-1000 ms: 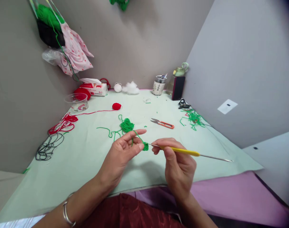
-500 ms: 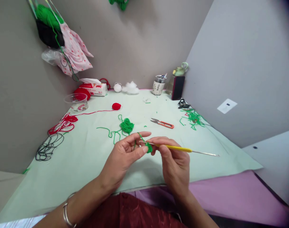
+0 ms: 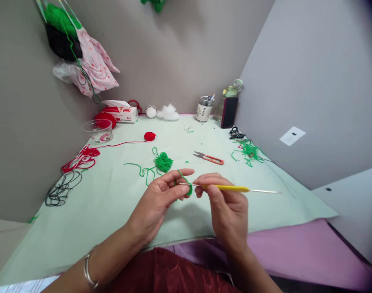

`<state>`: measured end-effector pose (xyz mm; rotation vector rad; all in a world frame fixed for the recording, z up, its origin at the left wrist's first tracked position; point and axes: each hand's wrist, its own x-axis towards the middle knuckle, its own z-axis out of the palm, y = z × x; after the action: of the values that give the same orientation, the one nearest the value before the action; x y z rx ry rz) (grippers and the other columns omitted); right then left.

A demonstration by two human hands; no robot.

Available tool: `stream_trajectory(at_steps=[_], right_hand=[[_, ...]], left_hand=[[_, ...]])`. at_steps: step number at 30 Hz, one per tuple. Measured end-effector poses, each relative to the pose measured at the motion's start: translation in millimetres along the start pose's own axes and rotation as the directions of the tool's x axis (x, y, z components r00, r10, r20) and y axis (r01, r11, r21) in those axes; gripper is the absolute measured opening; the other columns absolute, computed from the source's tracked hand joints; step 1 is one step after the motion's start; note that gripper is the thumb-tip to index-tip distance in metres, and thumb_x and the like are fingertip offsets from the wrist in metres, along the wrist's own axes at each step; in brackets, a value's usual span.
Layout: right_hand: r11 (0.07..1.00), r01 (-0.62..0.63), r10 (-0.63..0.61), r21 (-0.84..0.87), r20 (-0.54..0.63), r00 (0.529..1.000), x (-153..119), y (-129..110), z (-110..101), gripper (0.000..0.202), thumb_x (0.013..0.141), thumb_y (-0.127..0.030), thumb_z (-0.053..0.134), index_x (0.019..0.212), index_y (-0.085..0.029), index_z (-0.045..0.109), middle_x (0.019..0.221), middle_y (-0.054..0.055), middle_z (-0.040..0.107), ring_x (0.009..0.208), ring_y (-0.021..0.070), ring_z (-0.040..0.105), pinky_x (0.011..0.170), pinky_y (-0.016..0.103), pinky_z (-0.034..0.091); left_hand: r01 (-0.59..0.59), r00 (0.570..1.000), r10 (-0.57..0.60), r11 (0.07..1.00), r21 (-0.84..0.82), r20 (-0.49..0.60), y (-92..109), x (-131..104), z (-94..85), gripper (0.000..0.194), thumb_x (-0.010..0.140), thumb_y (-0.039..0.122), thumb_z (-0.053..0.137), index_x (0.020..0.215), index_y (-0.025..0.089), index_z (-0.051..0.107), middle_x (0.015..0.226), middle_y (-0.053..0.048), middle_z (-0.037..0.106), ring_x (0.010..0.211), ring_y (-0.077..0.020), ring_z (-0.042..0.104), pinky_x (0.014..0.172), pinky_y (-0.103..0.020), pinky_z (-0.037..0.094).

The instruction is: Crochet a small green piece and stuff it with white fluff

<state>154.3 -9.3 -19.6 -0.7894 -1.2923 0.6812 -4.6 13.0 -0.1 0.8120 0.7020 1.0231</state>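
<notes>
Between thumb and fingers, my left hand [image 3: 161,195] pinches a small green crochet piece [image 3: 190,190], partly hidden by the fingertips. A strand of green yarn [image 3: 182,176] runs over its raised index finger. My right hand [image 3: 227,199] is closed around the yellow handle of a crochet hook [image 3: 231,188]. The hook's thin metal tip points left and lies at the crochet piece, by my left thumb; its other metal end sticks out to the right. Just beyond my left hand, a loose ball of green yarn [image 3: 163,162] rests on the table, with curled strands beside it.
Orange thread snips [image 3: 209,158] lie beyond my right hand. Green yarn scraps [image 3: 250,152] are at the right, red yarn [image 3: 82,159] and dark cord [image 3: 63,188] at the left. Along the back stand a tissue pack [image 3: 121,114], a pen can [image 3: 204,109] and a phone [image 3: 229,112].
My right hand has shifted slightly right and down with the crochet hook, which now lies more level. The crochet piece has turned a little in my left fingers, and less of it shows.
</notes>
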Motion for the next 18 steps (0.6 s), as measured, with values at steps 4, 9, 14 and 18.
stream_trajectory(at_steps=[4,9,14,18], right_hand=[[0.999,-0.040,0.040,-0.021,0.010,0.999,-1.4,2.6,0.9,0.020,0.103,-0.021,0.060,0.105,-0.027,0.079,0.096,0.001,0.076,0.077,0.0117,0.065,0.072,0.027,0.055],[0.987,-0.117,0.114,0.113,0.032,0.993,-3.9,7.6,-1.9,0.020,0.104,-0.025,0.059,0.106,-0.027,0.079,0.100,0.002,0.077,0.080,0.0128,0.067,0.073,0.028,0.056],[0.972,-0.161,0.161,0.172,0.015,0.987,-3.5,7.9,-2.3,0.019,0.104,-0.028,0.060,0.104,-0.026,0.079,0.099,0.003,0.077,0.079,0.0125,0.068,0.074,0.027,0.057],[0.944,-0.193,0.201,0.267,-0.003,0.980,0.0,5.7,-0.4,0.018,0.103,-0.030,0.061,0.099,-0.025,0.078,0.095,0.003,0.077,0.073,0.0122,0.069,0.069,0.026,0.057]], left_hand=[[-0.026,1.000,0.027,0.997,0.078,-0.013,-4.2,-2.5,0.6,0.035,0.079,0.026,0.087,0.114,0.027,0.081,0.094,0.001,0.068,0.086,-0.0113,0.063,0.086,-0.024,0.048],[-0.016,0.999,0.018,0.998,0.059,-0.036,-2.5,-2.5,-1.3,0.034,0.079,0.028,0.087,0.112,0.027,0.082,0.089,0.003,0.065,0.072,-0.0077,0.065,0.079,-0.024,0.050],[0.048,0.999,-0.049,0.999,-0.025,-0.017,-0.6,-3.0,-0.5,0.028,0.080,0.028,0.086,0.108,0.024,0.082,0.082,0.002,0.071,0.070,-0.0090,0.070,0.077,-0.023,0.052],[0.045,0.999,-0.044,0.998,-0.047,0.011,-1.5,-3.5,-0.7,0.022,0.084,0.029,0.084,0.106,0.023,0.082,0.086,-0.001,0.077,0.080,-0.0121,0.073,0.086,-0.024,0.054]])
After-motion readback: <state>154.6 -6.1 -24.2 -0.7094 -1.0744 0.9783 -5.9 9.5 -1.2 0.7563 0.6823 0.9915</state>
